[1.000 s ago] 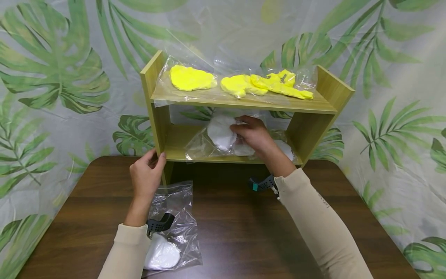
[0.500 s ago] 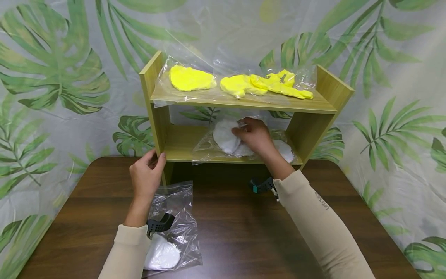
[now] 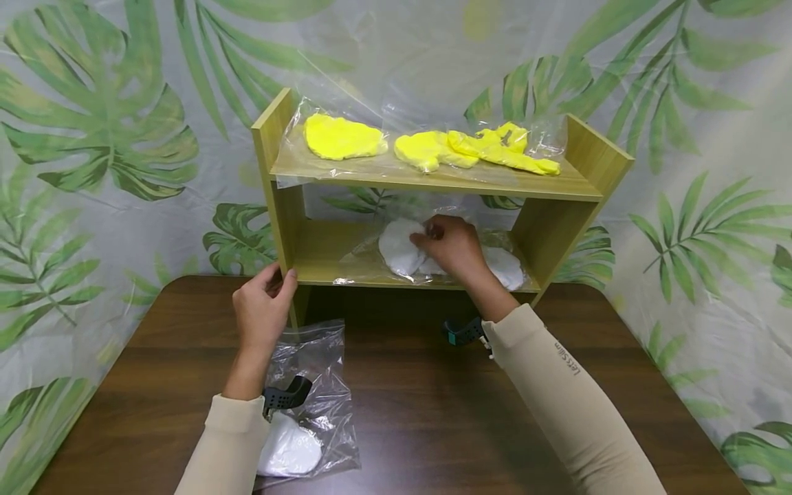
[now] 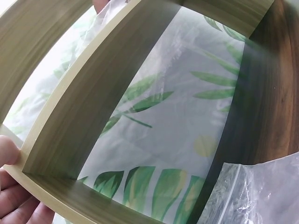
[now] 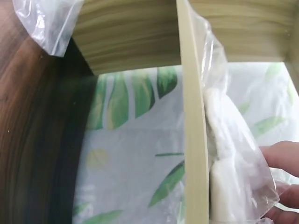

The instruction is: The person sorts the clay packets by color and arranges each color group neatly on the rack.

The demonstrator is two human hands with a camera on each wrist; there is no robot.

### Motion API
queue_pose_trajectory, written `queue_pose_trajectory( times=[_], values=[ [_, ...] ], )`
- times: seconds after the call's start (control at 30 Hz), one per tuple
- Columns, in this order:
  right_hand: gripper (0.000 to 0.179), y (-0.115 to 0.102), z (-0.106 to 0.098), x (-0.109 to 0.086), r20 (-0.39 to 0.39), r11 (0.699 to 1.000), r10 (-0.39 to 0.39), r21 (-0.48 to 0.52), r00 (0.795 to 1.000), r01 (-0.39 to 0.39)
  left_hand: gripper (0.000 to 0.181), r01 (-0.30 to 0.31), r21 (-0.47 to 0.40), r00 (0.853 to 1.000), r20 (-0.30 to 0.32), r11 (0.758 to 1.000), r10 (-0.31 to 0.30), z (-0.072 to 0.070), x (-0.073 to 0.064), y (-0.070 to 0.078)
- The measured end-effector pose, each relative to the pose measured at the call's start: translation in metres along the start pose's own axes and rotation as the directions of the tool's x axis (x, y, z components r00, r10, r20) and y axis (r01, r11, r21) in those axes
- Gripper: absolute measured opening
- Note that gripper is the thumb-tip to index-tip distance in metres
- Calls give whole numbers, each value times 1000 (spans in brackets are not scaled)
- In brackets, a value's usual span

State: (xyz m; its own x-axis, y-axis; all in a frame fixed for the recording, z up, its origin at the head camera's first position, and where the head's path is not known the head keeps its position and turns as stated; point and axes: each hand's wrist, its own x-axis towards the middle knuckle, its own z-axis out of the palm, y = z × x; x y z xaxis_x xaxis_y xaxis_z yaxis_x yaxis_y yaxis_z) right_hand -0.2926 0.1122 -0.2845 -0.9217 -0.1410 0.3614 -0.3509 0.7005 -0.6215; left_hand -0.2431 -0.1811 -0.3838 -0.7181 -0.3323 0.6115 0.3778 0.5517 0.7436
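Note:
On the middle board of a small wooden shelf (image 3: 433, 184), my right hand (image 3: 456, 246) pinches a clear plastic bag holding a flat white lump (image 3: 399, 247). In the right wrist view this bagged lump (image 5: 233, 154) lies along the board, and only parts of my fingers show. Another bagged white lump (image 3: 504, 268) lies to its right, partly behind my wrist. My left hand (image 3: 262, 302) holds the lower front edge of the shelf's left side panel, thumb and fingers on either side of the wood. Exactly what the white stuff is, I cannot tell.
Several bright yellow lumps (image 3: 343, 137) in clear bags lie on the top board. A zip bag (image 3: 315, 371) with a white lump (image 3: 291, 450) rests on the dark wooden table (image 3: 433, 426), partly under my left forearm. A leaf-patterned cloth (image 3: 105, 137) hangs behind.
My right hand has moved slightly down and to the right, and the bagged white lump has come down onto the middle board. The left hand keeps its hold on the side panel.

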Motion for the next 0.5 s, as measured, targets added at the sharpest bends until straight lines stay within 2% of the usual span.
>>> queue_pose_trajectory(
  times=[0.27, 0.5],
  values=[
    [27, 0, 5, -2, 18, 998, 35, -57, 999, -34, 29, 19, -14, 1000, 10, 1000, -19, 0, -1, -1],
    [46, -4, 6, -2, 22, 993, 64, -103, 998, -62, 28, 11, -29, 1000, 6, 1000, -11, 1, 0, -1]
  ],
)
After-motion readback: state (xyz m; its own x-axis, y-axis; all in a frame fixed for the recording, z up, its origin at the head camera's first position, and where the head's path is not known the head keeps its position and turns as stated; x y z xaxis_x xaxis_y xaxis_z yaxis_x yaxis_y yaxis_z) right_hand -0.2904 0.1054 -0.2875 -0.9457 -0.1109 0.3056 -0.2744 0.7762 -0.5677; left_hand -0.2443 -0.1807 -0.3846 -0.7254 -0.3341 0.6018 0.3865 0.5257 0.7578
